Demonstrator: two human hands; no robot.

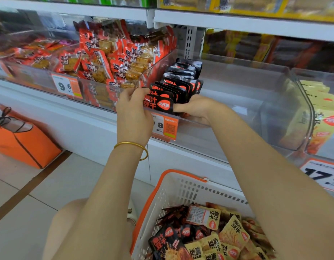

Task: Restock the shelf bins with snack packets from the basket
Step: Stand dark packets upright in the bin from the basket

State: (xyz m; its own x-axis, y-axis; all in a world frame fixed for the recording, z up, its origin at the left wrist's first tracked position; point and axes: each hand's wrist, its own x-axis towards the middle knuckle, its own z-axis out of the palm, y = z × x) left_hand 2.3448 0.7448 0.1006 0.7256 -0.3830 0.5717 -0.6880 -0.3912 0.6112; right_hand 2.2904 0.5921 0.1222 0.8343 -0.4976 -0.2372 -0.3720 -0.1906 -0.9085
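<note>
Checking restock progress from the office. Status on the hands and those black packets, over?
Left hand pinching front of black packets in clear bin. Right hand against the row's right side, grip unclear. Basket holds more packets. Nothing blocking.

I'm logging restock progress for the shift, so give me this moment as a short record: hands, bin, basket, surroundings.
left hand: grips the front of the black packets at the left edge
right hand: holds the same row from its right side
bin: clear; row stands along its left wall
basket: white, orange rim; yellow packets and more black ones inside
neighbouring bin: red packets piled
floor: orange bag
</note>
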